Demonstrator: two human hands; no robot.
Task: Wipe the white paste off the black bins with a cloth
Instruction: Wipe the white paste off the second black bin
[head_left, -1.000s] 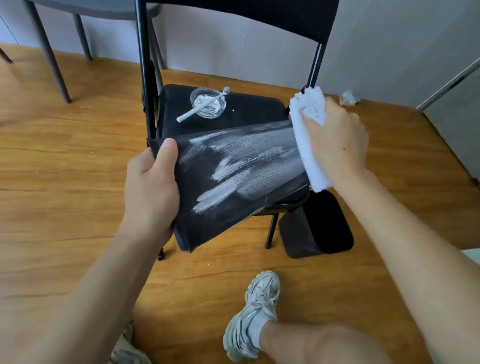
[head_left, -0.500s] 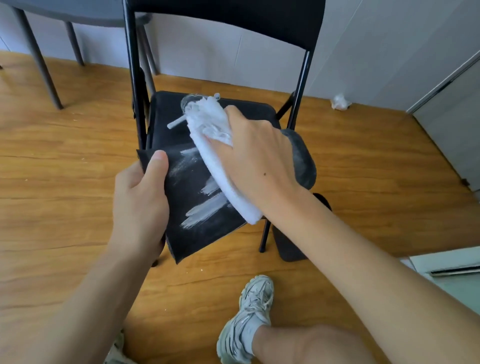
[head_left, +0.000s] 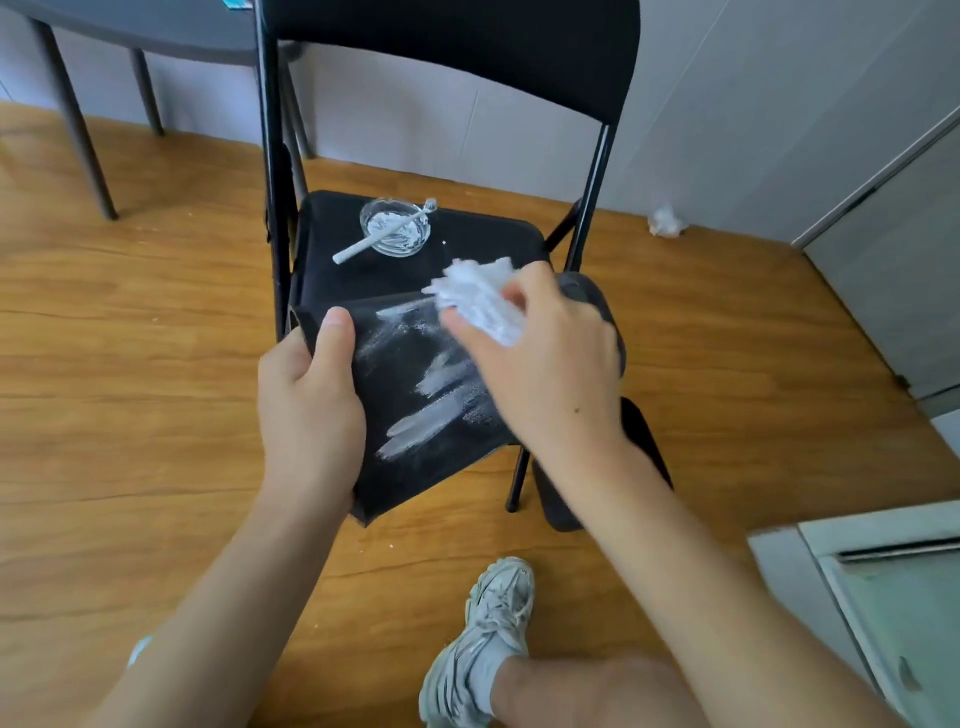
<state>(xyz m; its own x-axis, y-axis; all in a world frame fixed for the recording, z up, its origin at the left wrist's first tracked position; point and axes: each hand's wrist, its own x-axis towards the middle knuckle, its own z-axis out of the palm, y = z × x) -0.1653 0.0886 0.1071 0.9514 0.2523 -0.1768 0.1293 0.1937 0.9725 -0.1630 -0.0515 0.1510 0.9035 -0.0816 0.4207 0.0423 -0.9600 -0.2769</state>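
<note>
Paste streaks (head_left: 436, 410) look dry; your left hand (head_left: 306, 410) grips the light, flexible bin (head_left: 415, 467) rim, right hand (head_left: 545, 374) clutching the soft cloth (head_left: 480, 301).

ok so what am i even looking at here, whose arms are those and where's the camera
No machine here: the arms belong to a person wearing a camera on the head, so the one picture looks forward and down at their own hands. The left hand grips the edge of a black bin smeared with white paste. The right hand holds a bunched white cloth against the bin's upper part. Behind stands a black folding chair; on its seat sits a glass dish of paste with a white stick across it. A second bin lies on the wood floor, near the person's shoe.
</note>
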